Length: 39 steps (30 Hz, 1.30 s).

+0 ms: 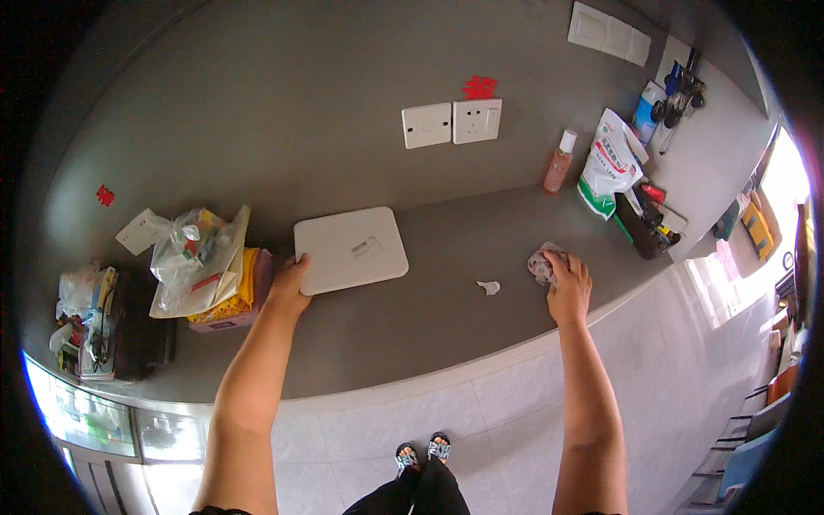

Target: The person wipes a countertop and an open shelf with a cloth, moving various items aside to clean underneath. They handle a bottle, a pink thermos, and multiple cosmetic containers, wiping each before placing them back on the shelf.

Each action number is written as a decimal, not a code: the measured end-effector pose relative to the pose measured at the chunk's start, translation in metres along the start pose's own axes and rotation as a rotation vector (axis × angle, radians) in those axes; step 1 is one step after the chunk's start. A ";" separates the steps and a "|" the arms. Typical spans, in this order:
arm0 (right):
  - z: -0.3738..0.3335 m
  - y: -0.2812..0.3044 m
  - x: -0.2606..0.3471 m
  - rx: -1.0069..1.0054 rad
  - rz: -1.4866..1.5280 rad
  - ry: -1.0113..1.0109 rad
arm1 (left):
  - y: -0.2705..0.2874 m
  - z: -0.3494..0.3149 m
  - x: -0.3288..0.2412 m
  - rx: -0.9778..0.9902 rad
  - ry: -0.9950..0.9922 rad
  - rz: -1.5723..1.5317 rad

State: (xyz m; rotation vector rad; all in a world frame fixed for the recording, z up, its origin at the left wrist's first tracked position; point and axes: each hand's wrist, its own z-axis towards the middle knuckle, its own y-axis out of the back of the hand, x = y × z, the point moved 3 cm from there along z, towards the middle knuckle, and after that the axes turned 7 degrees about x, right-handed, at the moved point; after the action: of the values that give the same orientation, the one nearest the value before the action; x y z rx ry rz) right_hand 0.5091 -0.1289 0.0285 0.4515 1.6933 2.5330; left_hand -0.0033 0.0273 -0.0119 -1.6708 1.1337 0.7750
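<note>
Smooth, plastic-looking white slab (350, 251); rumpled, cloth-like wad (540, 264); matt counter (438, 322).

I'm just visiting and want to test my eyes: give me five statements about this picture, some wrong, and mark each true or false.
1. The left hand is at the edge of a flat white rectangular object. True.
2. The right hand is touching a wall socket. False: the right hand is at a crumpled wad on the counter.
3. A small white scrap lies on the counter between the two hands. True.
4. The pink bottle lies on its side. False: the pink bottle stands upright.
5. A red decoration is on the wall above a socket. True.
</note>
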 end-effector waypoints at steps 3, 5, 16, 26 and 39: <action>-0.001 0.000 0.002 -0.027 0.010 -0.001 | -0.002 -0.004 -0.005 0.115 -0.094 0.025; -0.002 -0.001 0.002 -0.032 0.017 0.004 | 0.003 0.000 -0.006 0.163 -0.127 -0.004; 0.000 0.002 0.001 0.011 0.019 -0.026 | -0.009 -0.017 -0.011 -0.114 0.205 -0.282; -0.001 0.002 0.003 -0.031 0.009 -0.022 | -0.023 -0.051 -0.029 0.031 0.402 -0.400; 0.000 -0.001 -0.001 -0.038 0.020 -0.012 | -0.024 -0.023 -0.038 0.112 0.045 0.078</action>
State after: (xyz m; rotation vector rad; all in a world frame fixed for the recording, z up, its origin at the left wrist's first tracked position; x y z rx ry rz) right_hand 0.5102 -0.1282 0.0271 0.4815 1.6417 2.5664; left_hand 0.0051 0.0222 0.0379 -1.5651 1.2569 0.7119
